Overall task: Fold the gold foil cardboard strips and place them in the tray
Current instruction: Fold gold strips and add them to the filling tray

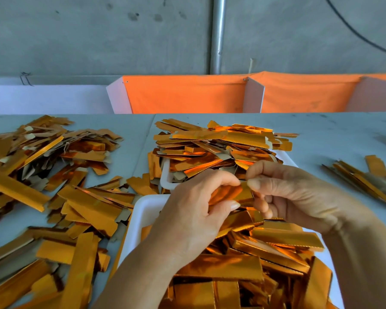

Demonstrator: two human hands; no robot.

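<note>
Two hands are pinching one gold strip (234,194) over the near tray (140,210); left hand (194,217) is gripping one end, right hand (283,197) the other; it looks light, stiff, slick-faced; holding by the ends should suit creasing.

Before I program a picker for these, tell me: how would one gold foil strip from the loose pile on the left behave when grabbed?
Probably stiff yet bendable: the strip held by both the left hand and right hand keeps a crease. Likely light, since the pile lies loosely heaped. The shiny foil may be slippery, so a pinching grip seems safer.
</note>
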